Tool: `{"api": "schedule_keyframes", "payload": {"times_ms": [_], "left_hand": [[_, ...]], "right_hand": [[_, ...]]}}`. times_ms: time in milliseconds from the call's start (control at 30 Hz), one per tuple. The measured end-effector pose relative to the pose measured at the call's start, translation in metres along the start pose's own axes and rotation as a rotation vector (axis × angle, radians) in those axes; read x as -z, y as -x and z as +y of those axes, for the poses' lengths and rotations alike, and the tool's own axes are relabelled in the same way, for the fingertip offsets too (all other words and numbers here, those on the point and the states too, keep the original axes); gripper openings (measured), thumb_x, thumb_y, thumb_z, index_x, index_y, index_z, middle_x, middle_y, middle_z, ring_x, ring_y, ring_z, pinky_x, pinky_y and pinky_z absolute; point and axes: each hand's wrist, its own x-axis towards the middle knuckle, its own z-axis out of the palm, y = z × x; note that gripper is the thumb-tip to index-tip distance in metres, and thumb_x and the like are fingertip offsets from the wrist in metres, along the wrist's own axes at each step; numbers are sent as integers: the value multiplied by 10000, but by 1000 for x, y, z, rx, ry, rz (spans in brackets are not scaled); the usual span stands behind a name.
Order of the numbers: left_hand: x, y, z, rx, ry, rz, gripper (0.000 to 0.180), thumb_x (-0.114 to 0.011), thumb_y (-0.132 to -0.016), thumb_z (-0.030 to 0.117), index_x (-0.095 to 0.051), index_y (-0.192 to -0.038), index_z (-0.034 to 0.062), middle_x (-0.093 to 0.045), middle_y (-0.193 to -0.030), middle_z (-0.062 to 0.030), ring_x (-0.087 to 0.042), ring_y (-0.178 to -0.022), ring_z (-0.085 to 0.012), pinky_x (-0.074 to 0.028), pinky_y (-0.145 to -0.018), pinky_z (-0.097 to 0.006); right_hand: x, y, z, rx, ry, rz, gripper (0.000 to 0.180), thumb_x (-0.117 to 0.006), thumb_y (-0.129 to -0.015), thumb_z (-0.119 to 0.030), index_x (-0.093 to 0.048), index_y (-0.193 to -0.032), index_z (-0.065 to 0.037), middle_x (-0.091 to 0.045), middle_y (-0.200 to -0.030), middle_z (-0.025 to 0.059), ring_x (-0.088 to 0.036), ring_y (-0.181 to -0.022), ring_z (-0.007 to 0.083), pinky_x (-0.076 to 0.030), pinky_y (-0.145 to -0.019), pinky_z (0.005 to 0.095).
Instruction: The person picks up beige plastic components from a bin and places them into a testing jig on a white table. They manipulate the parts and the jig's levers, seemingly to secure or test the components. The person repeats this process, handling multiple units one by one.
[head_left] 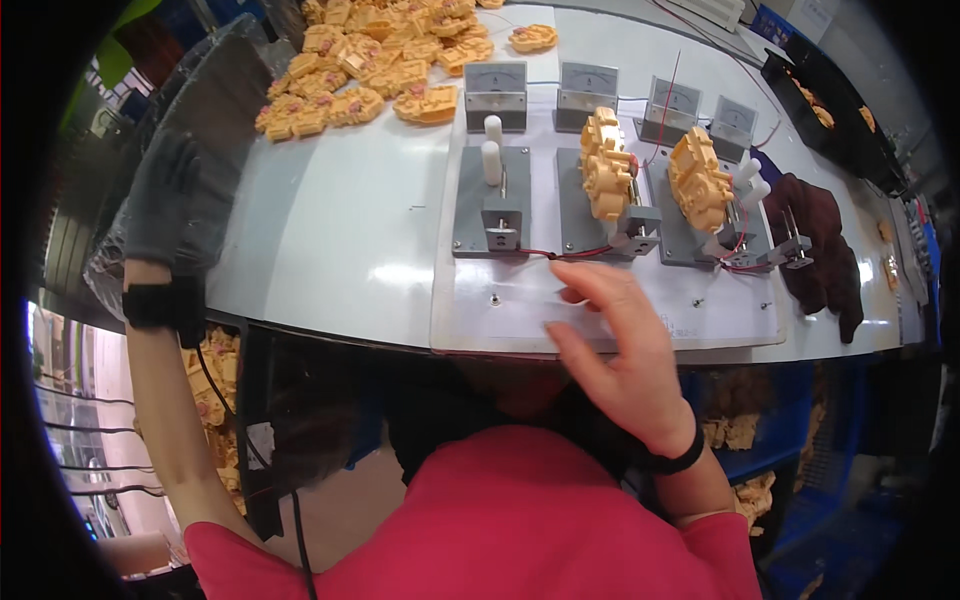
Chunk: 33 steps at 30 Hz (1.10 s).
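Observation:
My right hand point(628, 355), bare with a black wristband, hovers over the front of a white board point(600, 320). Its thumb and fingers are apart, with nothing between them. My left hand point(172, 205) wears a grey glove and is stretched out at the far left, beside a dark bin lined with clear plastic point(235, 110); its fingers look extended and I see nothing in them. Two cream plastic housings with gears, one point(606, 165) in the middle and another point(700, 180) to its right, sit on grey test fixtures. The left fixture point(465, 215) carries no housing, only a white-capped lever point(491, 160).
Several dial meters point(495, 95) stand behind the fixtures, joined by red wires. A pile of cream housings point(375, 50) covers the back left of the table. A dark red cloth point(815, 240) lies at the right, near a black tray point(835, 110). Blue crates point(745, 460) sit below.

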Motion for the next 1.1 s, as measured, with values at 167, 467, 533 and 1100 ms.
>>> {"api": "schedule_keyframes", "payload": {"times_ms": [167,467,533,1100], "left_hand": [[-210,96,-95,142,-746,-248,520,-593,-957,114,-445,-1451,41,-529,-1394,-97,-504,-1264,-191,-409,-1053,-328],[-276,149,-142,-12,-932,-269,523,-544,-973,190,-418,-1475,122,-361,-1493,-275,-429,-1347,-436,-391,-1093,-437],[-276,149,-143,-14,-965,-270,527,-544,-969,177,-417,-1476,112,-363,-1495,-271,-441,-1336,-438,-393,-1094,-441],[-276,149,-141,57,-864,-240,552,-560,-937,156,-427,-1470,105,-354,-1512,-241,-454,-1335,-415,-406,-1093,-437]], "right_hand": [[35,10,26,-95,390,9,268,-740,-818,-82,-658,-1070,-51,-611,-989,107,-575,-943,295,-452,-835,394],[22,1,38,-74,389,-74,123,-762,-789,-78,-695,-889,-51,-607,-850,64,-571,-837,266,-447,-761,374],[22,1,39,-79,389,-80,133,-765,-783,-63,-693,-893,-41,-615,-847,70,-577,-837,273,-457,-750,371],[26,2,34,-193,370,-138,217,-801,-746,-30,-710,-939,-67,-612,-898,68,-580,-864,256,-471,-761,352]]}}
